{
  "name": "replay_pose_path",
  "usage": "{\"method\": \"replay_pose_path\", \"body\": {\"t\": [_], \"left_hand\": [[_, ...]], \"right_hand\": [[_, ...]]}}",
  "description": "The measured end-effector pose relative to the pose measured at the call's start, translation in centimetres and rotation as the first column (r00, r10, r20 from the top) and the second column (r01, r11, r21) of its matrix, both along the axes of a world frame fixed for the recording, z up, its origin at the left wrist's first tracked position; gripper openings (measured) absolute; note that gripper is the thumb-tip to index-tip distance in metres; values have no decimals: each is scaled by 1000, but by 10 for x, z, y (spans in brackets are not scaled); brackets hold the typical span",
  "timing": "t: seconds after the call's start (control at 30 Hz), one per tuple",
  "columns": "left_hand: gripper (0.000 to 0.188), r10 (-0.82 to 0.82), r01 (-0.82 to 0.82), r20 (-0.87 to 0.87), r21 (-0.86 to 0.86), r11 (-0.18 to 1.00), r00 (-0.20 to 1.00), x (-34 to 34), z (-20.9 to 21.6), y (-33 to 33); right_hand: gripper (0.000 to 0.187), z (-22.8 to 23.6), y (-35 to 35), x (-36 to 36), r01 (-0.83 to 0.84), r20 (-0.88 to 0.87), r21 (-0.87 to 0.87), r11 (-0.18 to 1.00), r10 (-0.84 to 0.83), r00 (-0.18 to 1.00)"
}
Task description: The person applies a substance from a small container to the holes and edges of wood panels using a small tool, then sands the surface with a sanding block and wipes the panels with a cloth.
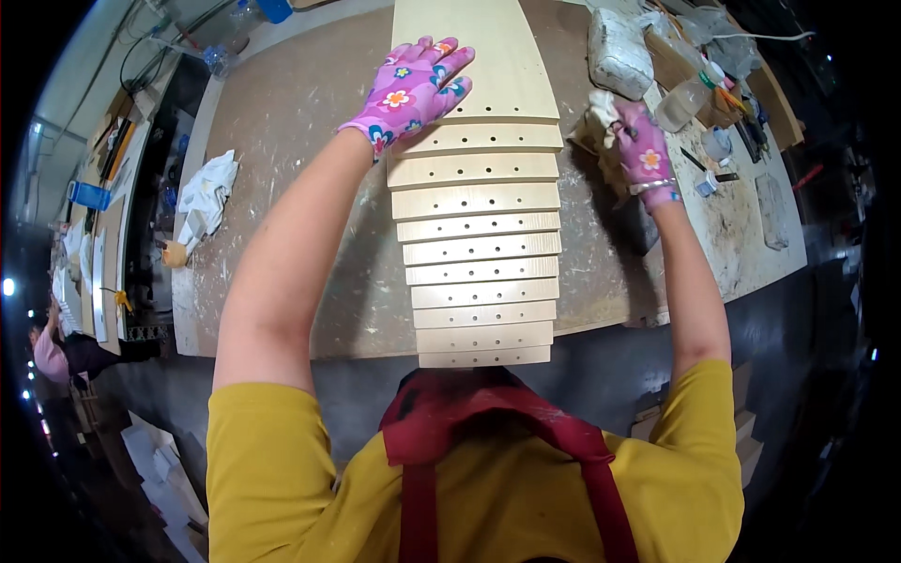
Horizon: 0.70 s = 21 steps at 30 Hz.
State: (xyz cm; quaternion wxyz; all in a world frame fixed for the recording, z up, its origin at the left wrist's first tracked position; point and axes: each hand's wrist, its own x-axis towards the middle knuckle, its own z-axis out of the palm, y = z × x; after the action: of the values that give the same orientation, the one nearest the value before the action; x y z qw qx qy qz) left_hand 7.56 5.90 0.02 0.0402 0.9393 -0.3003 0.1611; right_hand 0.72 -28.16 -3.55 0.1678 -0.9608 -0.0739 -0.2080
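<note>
L hand [413, 92] spread on wood bds [479, 190], long axis pointing fwd; R hand [645, 155] clutching whitish rag [601, 114].

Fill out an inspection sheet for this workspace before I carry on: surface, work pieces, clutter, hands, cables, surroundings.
Surface: brown tabletop, scuffed and speckled with pale marks.
Work pieces: pale wooden boards, overlapped in steps, each visible front strip drilled with a row of holes.
Clutter: white cloth at left; wrapped block and clear bottle at right.
Hands: both gloved; left hand over the top board's left edge, fingers spread; right hand gripping a crumpled pale rag.
Cables: thin dark cable at upper left, away from the boards.
Surroundings: another person at far left, beyond the table.
</note>
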Motion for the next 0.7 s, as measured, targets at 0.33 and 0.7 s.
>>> {"method": "replay_pose_path", "body": {"t": [0.33,0.7], "left_hand": [[50,-25,25,27,19,1000,999,2,-1,0],[52,-17,17,54,-2,1000,998,2,-3,-4]], "right_hand": [[24,49,120,-59,-519,-8,-241,820,533,846],[34,-2,-33,-14,-121,-306,77,990,139,942]]}}
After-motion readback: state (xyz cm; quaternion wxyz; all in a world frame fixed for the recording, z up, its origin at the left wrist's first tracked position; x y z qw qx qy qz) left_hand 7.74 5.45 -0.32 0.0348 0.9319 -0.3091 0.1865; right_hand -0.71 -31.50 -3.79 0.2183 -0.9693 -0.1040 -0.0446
